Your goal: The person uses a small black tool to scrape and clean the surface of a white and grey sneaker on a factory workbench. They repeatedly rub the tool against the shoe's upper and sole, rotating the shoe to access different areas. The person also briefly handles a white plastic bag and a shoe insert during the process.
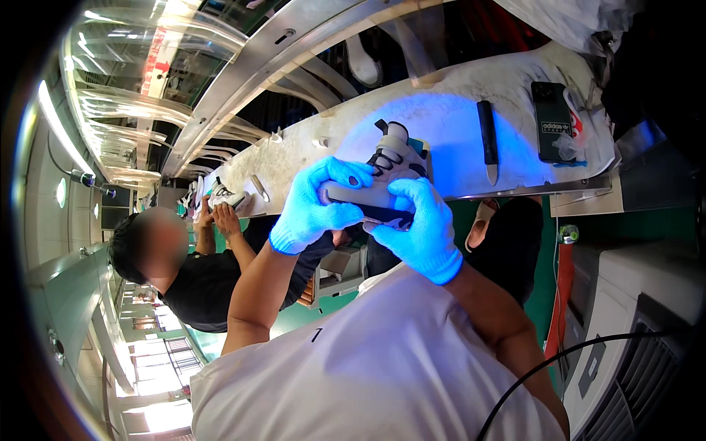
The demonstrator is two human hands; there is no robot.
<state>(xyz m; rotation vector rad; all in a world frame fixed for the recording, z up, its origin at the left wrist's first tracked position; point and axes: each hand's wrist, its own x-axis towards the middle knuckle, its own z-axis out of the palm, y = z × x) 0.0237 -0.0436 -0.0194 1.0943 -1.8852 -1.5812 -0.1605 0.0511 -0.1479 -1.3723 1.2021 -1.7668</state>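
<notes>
Both my hands wear knitted gloves that glow blue under a blue light. Between them is a grey sneaker (373,197) with black laces and a black band along its sole, raised over the near edge of the bench. My left hand (309,209) wraps round one end of it, with a dark spot on one glove finger. My right hand (425,229) grips the other side, its thumb lying across the upper. The fingers under the shoe are hidden. A knife (487,140) with a black handle lies on the bench, right of the shoe.
The pale, stained bench (301,158) runs along the far side, with a phone (548,121) in a dark case at its right end. At left a co-worker handles another sneaker (229,197). A metal rail (243,77) runs behind. A black cable (544,364) crosses at lower right.
</notes>
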